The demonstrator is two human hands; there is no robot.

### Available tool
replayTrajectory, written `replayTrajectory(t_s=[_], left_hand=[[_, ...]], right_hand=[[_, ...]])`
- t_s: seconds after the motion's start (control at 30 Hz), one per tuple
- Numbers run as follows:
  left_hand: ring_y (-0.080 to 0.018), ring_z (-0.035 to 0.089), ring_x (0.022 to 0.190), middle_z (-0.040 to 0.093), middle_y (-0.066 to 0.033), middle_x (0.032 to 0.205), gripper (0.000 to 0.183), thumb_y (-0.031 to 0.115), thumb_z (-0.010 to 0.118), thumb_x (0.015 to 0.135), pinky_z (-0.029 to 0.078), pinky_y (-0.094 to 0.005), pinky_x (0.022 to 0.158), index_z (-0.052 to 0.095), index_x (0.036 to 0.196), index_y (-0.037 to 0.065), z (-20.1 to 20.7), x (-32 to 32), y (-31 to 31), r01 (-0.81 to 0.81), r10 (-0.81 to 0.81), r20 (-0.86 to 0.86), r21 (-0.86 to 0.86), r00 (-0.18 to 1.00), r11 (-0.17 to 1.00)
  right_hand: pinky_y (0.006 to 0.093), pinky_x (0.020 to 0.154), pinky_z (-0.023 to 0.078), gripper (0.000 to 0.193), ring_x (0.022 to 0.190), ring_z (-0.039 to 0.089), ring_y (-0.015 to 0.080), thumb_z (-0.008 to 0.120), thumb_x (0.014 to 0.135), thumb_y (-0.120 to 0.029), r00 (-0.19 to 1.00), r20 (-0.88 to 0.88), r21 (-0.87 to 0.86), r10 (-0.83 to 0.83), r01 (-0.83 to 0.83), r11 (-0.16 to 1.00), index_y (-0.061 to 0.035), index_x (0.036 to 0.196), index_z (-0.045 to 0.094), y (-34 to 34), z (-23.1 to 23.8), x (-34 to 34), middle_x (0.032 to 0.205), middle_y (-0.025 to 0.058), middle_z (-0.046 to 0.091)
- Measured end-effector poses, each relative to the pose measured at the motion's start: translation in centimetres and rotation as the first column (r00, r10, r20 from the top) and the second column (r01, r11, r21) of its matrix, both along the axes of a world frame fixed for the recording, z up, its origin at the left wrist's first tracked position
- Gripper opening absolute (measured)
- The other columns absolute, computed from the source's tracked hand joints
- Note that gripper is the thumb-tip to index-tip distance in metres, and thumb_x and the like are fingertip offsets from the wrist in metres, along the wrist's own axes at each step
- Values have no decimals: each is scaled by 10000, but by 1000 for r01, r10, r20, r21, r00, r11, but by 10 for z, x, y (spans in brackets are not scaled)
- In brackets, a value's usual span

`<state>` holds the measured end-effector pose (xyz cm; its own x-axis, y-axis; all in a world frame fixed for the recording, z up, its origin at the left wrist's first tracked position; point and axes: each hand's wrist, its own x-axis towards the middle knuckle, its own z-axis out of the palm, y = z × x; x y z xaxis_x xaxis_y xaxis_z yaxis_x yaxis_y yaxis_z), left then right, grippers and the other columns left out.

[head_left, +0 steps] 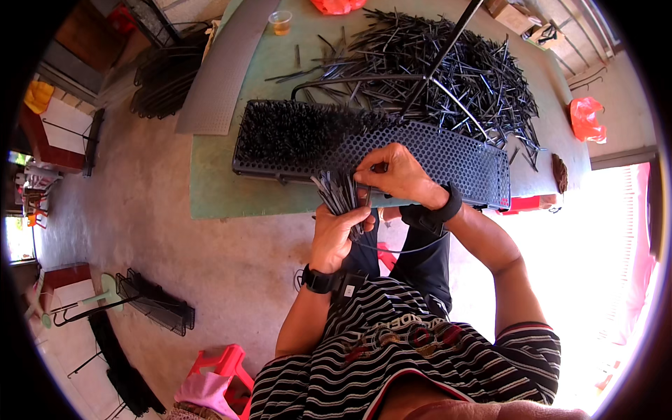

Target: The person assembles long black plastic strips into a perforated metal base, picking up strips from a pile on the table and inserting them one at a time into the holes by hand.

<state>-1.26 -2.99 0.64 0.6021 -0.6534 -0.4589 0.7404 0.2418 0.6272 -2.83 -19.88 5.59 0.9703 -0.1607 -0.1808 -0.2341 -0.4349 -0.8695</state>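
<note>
My left hand (334, 234) is closed around a bundle of thin dark strips (336, 192), their ends fanning up above the thumb. Beside the top of that bundle, my right hand (400, 175) pinches thumb and forefinger together; whatever lies between the fingertips is too small to make out. Both hands are at the near edge of a long black perforated panel (448, 157) lying on the green table (217, 189). Its left part is packed with upright black tufts (287, 133), while the right part shows bare round holes. A bent black metal rod frame (364, 79) rises from the panel.
Behind the panel spreads a large heap of loose black strips (462, 70). A grey perforated sheet (224, 70) and a cup of amber liquid (281, 24) are at the table's far left. A red plastic stool (224, 364) and black racks (157, 301) stand on the floor.
</note>
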Motion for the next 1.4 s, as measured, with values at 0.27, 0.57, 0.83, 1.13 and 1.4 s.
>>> replayTrajectory(t_s=[0.27, 0.57, 0.83, 1.13, 1.4], left_hand=[[-194, 625, 600, 643, -138, 825, 250, -79, 636, 724, 517, -291, 507, 592, 964, -26, -4, -2, -2, 16, -16, 8, 51, 1000, 999], [-225, 645, 656, 630, -137, 868, 290, -84, 598, 725, 552, -316, 573, 579, 1012, -48, -19, -4, 12, 13, -11, -34, 54, 999, 998], [-270, 660, 715, 640, -176, 875, 178, -58, 554, 769, 573, -388, 633, 577, 946, -53, -10, 7, 5, -124, 89, -252, -127, 964, 984], [-244, 657, 651, 648, -133, 802, 152, -23, 650, 764, 568, -351, 557, 596, 906, -24, -16, 3, 1, -160, 159, -81, -1, 984, 987], [-227, 654, 644, 642, -110, 793, 163, -37, 656, 753, 563, -326, 545, 603, 905, -14, -16, -2, -3, -258, 262, -54, 78, 963, 963]], right_hand=[[258, 551, 484, 161, 579, 599, 120, 650, 755, -110, 997, 58, 87, -43, 38, 995, 40, 815, 658, 0, -10, -1, 666, 97, 644], [211, 480, 490, 137, 554, 602, 108, 577, 851, -70, 961, 67, 389, -268, 222, 894, 63, 879, 595, -15, -8, 10, 658, 86, 619], [203, 500, 504, 138, 571, 617, 121, 592, 847, -69, 985, -170, 479, -13, 94, 873, 57, 903, 596, -8, -28, 6, 696, 85, 631], [219, 471, 499, 159, 552, 617, 115, 600, 816, -52, 984, -116, 306, -137, 167, 937, 70, 914, 629, 0, -19, 3, 663, 98, 640], [221, 472, 501, 146, 570, 627, 127, 604, 821, -46, 930, -26, 404, -367, 345, 847, 78, 898, 614, 3, -22, 3, 675, 95, 635]])
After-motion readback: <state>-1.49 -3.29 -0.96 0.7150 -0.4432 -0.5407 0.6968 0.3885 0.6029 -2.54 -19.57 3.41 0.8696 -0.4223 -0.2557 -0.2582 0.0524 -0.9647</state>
